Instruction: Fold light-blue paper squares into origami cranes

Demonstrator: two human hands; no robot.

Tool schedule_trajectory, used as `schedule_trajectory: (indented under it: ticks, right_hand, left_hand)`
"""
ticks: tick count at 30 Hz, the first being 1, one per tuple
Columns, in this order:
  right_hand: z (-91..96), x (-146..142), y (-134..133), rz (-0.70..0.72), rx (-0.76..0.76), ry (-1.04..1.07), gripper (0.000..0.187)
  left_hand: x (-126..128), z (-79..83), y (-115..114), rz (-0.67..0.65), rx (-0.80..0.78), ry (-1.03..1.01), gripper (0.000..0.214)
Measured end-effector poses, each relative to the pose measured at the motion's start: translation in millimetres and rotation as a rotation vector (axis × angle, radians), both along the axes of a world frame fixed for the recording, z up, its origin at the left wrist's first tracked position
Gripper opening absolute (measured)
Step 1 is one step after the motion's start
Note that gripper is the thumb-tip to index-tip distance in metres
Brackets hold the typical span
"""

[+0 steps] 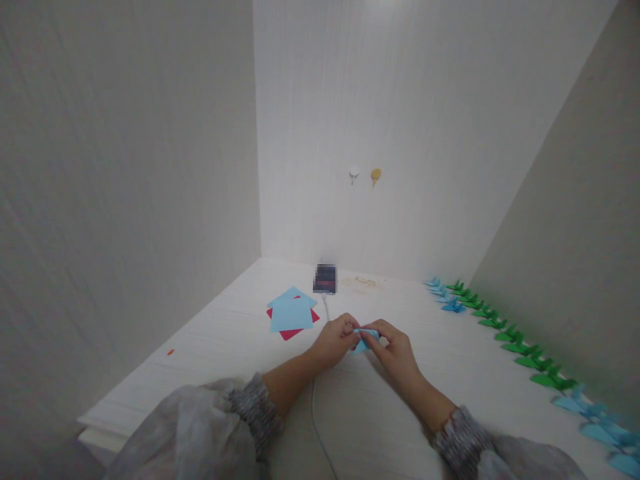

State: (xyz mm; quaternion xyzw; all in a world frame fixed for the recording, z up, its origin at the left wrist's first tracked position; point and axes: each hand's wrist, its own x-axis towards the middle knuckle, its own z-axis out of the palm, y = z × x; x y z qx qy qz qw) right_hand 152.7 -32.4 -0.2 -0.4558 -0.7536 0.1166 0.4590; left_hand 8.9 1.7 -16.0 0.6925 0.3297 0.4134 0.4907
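Between my two hands is a small piece of folded light blue paper (365, 343), held just above the white table. My left hand (334, 341) pinches its left side with thumb and fingers. On the right side, my right hand (395, 343) grips the paper, its thumb lying across the front. Parts of the folds are hidden behind my fingers. To the left of my hands lies a loose stack of square sheets (291, 315), light blue on top with red corners showing underneath.
A phone (325, 279) rests near the back wall, with a white cable (315, 407) running toward me under my left arm. Along the right wall stand rows of folded paper cranes, green (510, 333) and blue (453, 305). Two hooks (376, 175) hang on the wall. An orange scrap (171, 352) lies at left.
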Motion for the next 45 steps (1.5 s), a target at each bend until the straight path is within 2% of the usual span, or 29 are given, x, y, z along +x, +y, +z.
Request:
schedule_trajectory:
  ticks: [5, 8, 16, 23, 29, 34, 45]
  right_hand:
    - [1.4, 1, -1, -0.015, 0.049, 0.041, 0.017]
    - [3.4, 1, -2, 0.025, 0.069, 0.037, 0.016]
    - [7.2, 5, -3, 0.048, 0.07, -0.002, 0.014]
    - [5.7, 5, -4, 0.044, 0.061, 0.018, 0.017]
    - [5.1, 4, -1, -0.061, 0.048, 0.014, 0.018]
    - [4.6, 3, -1, -0.009, 0.049, 0.008, 0.017]
    - [3.0, 4, 0, 0.051, 0.006, 0.015, 0.02]
  left_hand:
    - [0, 1.4, -1, -0.037, -0.034, -0.025, 0.02]
    - [1, -0.2, 1, -0.038, -0.068, -0.033, 0.023]
    - [2, -2.3, 2, -0.086, -0.047, -0.054, 0.025]
    - [3, -4.7, 5, -0.007, -0.027, 0.02, 0.018]
    - [2, -0.7, 3, 0.085, 0.057, 0.075, 0.018]
    - [0, 1.5, 1, 0.072, 0.048, 0.082, 0.017]
    - [-1, 5.8, 0, 0.135, 0.083, 0.172, 0.017]
